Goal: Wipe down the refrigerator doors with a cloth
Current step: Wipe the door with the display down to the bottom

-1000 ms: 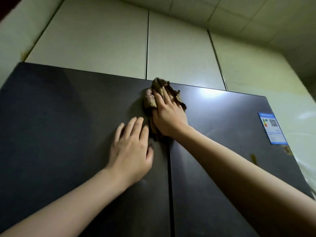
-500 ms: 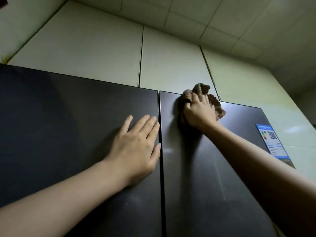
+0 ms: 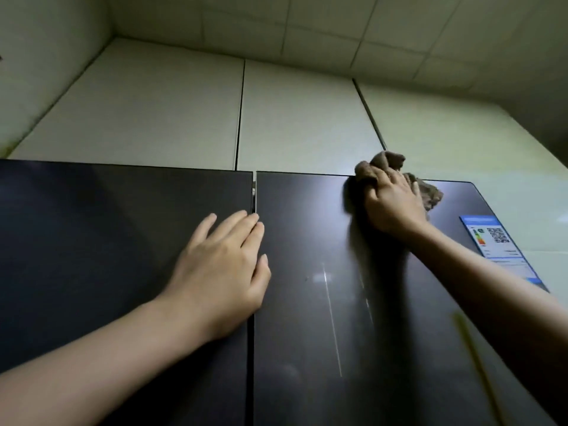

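cloth [image 3: 428, 195] mostly hidden under right hand [image 3: 395, 207]; label [image 3: 498, 244] right of that hand, print too small to read; right door [image 3: 307, 302] cut off below the hand.

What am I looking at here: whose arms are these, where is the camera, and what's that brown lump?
There is no machine here. These are a person's two bare arms, filmed by a wide-angle camera worn on the head, so you see what they see. They face the top of a dark fridge with a left door and a right door. The left hand rests flat by the gap between the doors, holding nothing. The right hand holds the brown lump, a crumpled cloth, against the right door's top edge. A blue label is stuck near that door's right edge. Pale cupboards sit above.
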### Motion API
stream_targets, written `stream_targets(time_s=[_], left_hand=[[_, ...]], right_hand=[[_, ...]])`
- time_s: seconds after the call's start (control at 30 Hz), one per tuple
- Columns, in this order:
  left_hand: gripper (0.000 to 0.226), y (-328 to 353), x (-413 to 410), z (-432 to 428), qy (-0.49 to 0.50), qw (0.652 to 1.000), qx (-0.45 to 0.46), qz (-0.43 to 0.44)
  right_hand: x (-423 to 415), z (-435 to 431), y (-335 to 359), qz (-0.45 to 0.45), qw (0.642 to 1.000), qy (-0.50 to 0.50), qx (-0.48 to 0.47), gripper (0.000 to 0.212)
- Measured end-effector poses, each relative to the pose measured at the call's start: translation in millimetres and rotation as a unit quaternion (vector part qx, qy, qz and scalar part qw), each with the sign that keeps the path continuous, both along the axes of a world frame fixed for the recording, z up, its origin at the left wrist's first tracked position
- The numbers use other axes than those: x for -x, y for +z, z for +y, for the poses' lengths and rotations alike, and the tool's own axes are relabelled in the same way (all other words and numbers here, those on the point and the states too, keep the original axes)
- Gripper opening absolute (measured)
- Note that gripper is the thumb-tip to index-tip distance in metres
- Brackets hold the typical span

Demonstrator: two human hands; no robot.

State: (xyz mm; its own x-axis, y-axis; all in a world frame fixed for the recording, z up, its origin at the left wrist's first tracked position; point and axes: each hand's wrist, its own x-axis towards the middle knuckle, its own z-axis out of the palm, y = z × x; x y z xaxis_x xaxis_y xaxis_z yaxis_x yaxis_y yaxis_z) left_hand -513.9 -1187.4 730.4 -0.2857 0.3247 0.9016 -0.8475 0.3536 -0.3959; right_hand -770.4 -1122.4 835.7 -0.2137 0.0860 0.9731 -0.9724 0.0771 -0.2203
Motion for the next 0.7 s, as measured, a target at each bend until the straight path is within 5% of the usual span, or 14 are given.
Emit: stream_targets(time_s=[0.1, 0.2, 0.33, 0.43, 0.6, 0.7], left_hand=[[0.053, 2.9, 6.7, 2.8, 0.001, 1.000, -0.011, 0.013], [0.051, 4.3, 18.2, 9.9, -0.009, 0.999, -0.030, 0.039], [0.052, 3.2, 22.4, 14.3, 0.001, 0.998, -0.036, 0.055], [0.054, 1.0, 21.5, 14.9, 0.018, 0.998, -0.037, 0.056], [0.053, 3.7, 17.6, 14.9, 0.041, 0.997, -0.041, 0.047], [0.054, 5.2, 26.9, 22.2, 0.044, 0.995, -0.062, 0.067]], right_hand=[[-50.6, -17.5, 0.4, -0.003, 1.000, -0.009, -0.003, 0.053], [-102.4, -36.1, -16.0, 0.187, 0.982, 0.011, -0.025, 0.056], [-78.7, -21.5, -21.5, 0.295, 0.952, 0.026, -0.076, 0.051], [-9.9, -2.4, -17.1, 0.237, 0.970, 0.018, -0.045, 0.056], [-0.4, 3.1, -20.5, -0.090, 0.996, 0.012, -0.005, 0.060], [-57.2, -15.4, -28.9, 0.069, 0.997, 0.019, -0.024, 0.059]])
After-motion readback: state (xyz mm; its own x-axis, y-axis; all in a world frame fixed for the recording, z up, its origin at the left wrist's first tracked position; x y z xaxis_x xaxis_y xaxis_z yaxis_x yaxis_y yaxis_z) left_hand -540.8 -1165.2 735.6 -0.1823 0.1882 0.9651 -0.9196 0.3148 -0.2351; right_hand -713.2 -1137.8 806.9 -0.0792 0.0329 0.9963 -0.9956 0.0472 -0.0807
